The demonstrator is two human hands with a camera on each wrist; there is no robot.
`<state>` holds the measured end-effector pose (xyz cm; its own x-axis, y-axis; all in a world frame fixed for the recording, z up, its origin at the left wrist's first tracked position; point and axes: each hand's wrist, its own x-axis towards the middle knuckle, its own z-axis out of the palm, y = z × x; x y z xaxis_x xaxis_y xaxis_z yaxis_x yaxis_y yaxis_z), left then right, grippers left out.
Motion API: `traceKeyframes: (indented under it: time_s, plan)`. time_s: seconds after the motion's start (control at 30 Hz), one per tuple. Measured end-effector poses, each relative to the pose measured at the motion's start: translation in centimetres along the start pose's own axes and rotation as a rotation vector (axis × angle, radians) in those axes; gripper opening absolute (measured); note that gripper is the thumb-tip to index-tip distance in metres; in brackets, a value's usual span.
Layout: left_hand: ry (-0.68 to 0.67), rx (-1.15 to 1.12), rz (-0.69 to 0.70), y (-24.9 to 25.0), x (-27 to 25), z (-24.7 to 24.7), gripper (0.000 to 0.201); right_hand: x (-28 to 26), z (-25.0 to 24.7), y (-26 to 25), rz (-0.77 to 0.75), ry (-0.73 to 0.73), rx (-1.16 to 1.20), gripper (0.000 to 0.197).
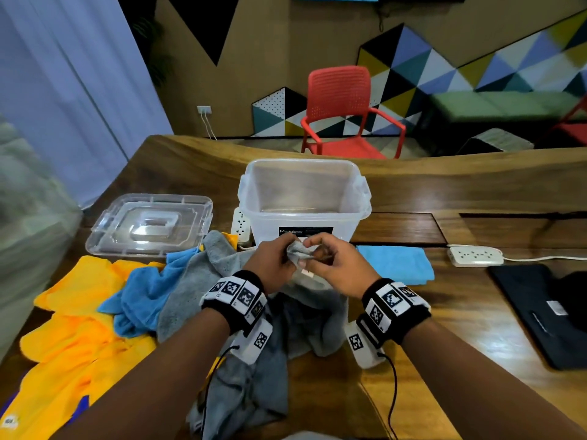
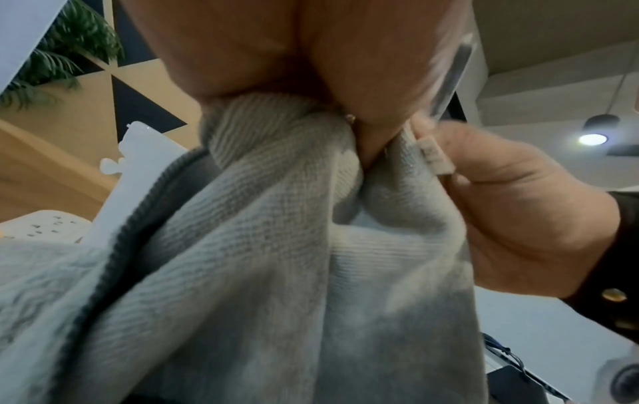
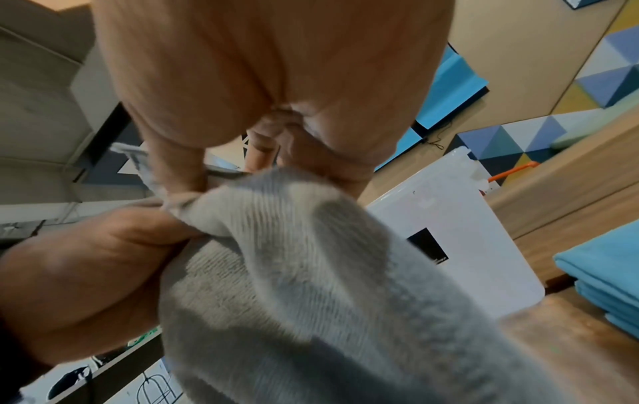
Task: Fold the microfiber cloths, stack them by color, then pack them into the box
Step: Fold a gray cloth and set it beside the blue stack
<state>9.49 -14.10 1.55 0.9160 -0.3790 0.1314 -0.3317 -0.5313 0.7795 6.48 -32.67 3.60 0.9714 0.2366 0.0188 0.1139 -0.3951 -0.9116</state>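
Observation:
A grey cloth point(image 1: 305, 303) point(image 2: 276, 246) point(image 3: 311, 287) hangs lifted above the table in front of the clear plastic box point(image 1: 305, 198) point(image 3: 460, 246). My left hand point(image 1: 279, 257) point(image 2: 311, 82) and my right hand point(image 1: 324, 258) point(image 3: 276, 95) both pinch its top edge close together, near a small white tag point(image 2: 434, 155). More grey cloth point(image 1: 247, 392) lies crumpled below my wrists. A loose blue cloth point(image 1: 143, 293) and yellow cloths point(image 1: 73, 328) lie in a heap on the left. Folded blue cloths point(image 1: 397, 263) point(image 3: 608, 278) sit stacked to the right of the box.
The box's clear lid point(image 1: 149, 223) lies at the left rear. White power strips point(image 1: 475, 256) point(image 1: 240, 225) rest on the wooden table point(image 1: 460, 192), one to the right and one beside the box. A black item point(image 1: 540, 309) lies at the right edge. A red chair point(image 1: 346, 112) stands beyond the table.

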Motion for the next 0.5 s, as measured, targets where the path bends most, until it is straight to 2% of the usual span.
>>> traceKeyframes:
  time_s: [0.07, 0.13, 0.17, 0.2, 0.27, 0.37, 0.43, 0.5]
  plan:
    - [-0.019, 0.002, -0.056, 0.4, 0.1, -0.1, 0.032, 0.4, -1.1, -0.2, -0.053, 0.046, -0.004, 0.005]
    - [-0.085, -0.002, -0.078, 0.6, -0.1, -0.2, 0.049, 0.8, -2.6, -0.9, -0.093, 0.127, 0.028, 0.016]
    - [-0.119, -0.004, -0.097, 0.8, -0.2, -0.3, 0.051, 0.9, -3.6, -1.4, -0.106, 0.167, 0.065, 0.018]
    - [-0.147, 0.0, -0.122, 0.8, -0.4, -0.3, 0.046, 1.0, -4.4, -2.0, -0.125, 0.204, 0.107, 0.019]
    - [-0.173, 0.045, -0.166, 0.7, -0.8, -0.4, 0.021, 1.2, -6.2, -3.3, -0.171, 0.298, 0.198, 0.021]
    - [-0.093, 0.058, -0.21, -0.1, -1.0, -0.7, 0.014, 1.7, -8.8, -4.2, -0.245, 0.42, 0.288, 0.021]
    - [0.021, 0.015, -0.18, -0.1, -0.5, -1.3, 0.014, 2.1, -10.1, -3.9, -0.265, 0.463, 0.261, 0.02]
    - [0.157, -0.08, -0.139, 0.7, 0.5, -2.2, 0.022, 2.2, -10.8, -2.9, -0.229, 0.502, 0.219, 0.02]
